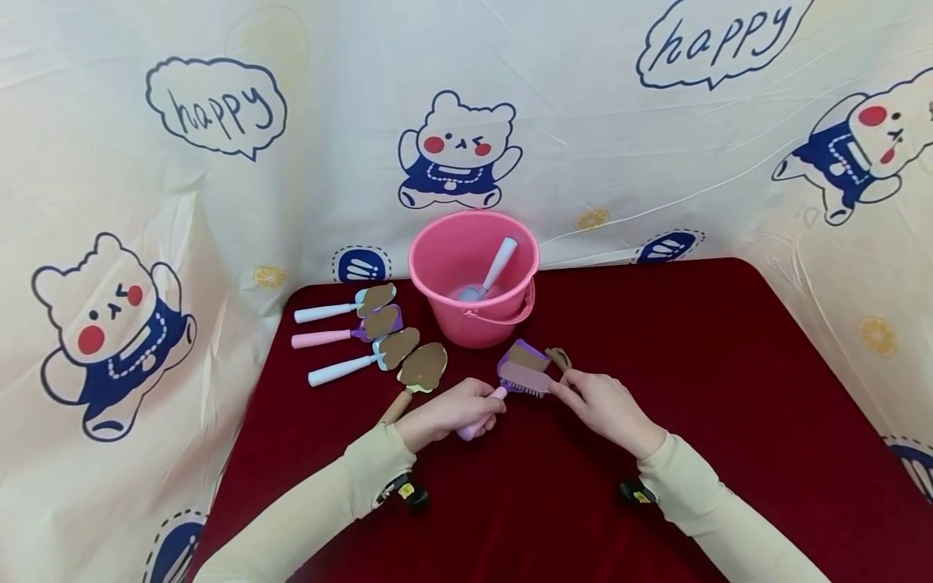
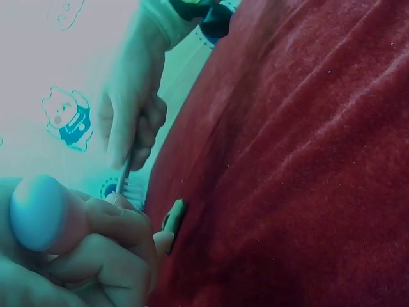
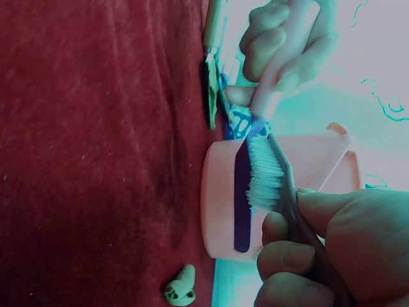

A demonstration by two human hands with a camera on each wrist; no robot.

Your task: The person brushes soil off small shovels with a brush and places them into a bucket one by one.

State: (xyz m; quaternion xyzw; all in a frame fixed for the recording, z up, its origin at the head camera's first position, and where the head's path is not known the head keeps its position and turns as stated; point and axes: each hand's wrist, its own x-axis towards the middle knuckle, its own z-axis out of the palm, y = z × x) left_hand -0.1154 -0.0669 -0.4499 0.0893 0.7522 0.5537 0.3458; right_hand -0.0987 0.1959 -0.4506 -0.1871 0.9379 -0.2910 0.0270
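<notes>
My left hand (image 1: pixel 462 405) grips the pink handle of a small toy shovel (image 1: pixel 528 355) with a purple blade, whose face carries a brown patch. Between the fingers and thumb of my right hand (image 1: pixel 608 407) is a brush (image 1: pixel 526 378) with pale bristles. In the right wrist view the bristles (image 3: pixel 265 174) face the shovel's blade (image 3: pixel 242 204) and appear to touch it. A curled brown piece (image 1: pixel 559 359) lies on the cloth just beyond my right fingers. In the left wrist view, my left fingers (image 2: pixel 115 256) wrap the handle, and its rounded end (image 2: pixel 39 211) shows.
Several toy shovels with brown-patched blades, such as a blue-handled one (image 1: pixel 341 371) and a brown-handled one (image 1: pixel 423 368), lie at the left. Behind them to the right stands a pink bucket (image 1: pixel 474 324) holding a blue-handled tool (image 1: pixel 500 263). Dark red cloth (image 1: pixel 656 324) covers the table.
</notes>
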